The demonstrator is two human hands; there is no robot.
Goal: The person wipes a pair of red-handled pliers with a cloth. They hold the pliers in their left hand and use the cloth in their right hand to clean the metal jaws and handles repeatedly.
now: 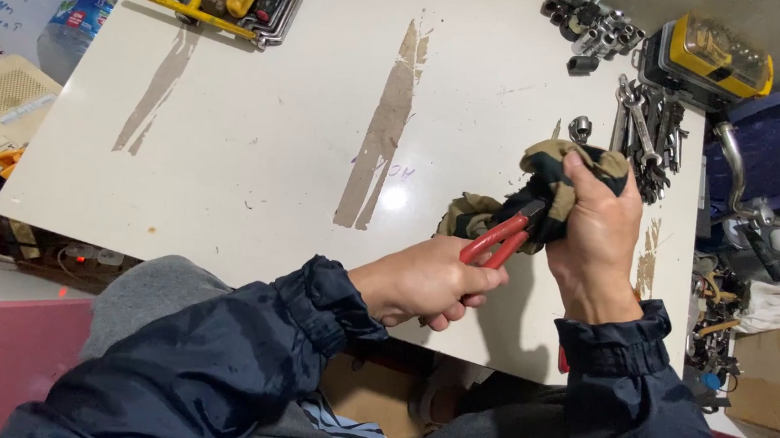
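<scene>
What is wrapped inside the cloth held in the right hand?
The red-handled pliers run from the left hand into the camouflage cloth gripped by the right hand. Their handles show; the working end is covered by cloth, so its state cannot be seen.

Two hands [506,255], one red-handled pliers [498,243], one rag [538,188], perhaps eight loose sockets [595,28].

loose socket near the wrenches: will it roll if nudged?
Likely stays put: the socket seems to stand on end on the flat white table. Tipped over, its round body would probably roll. It looks like metal, so probably heavy for its size.
</scene>
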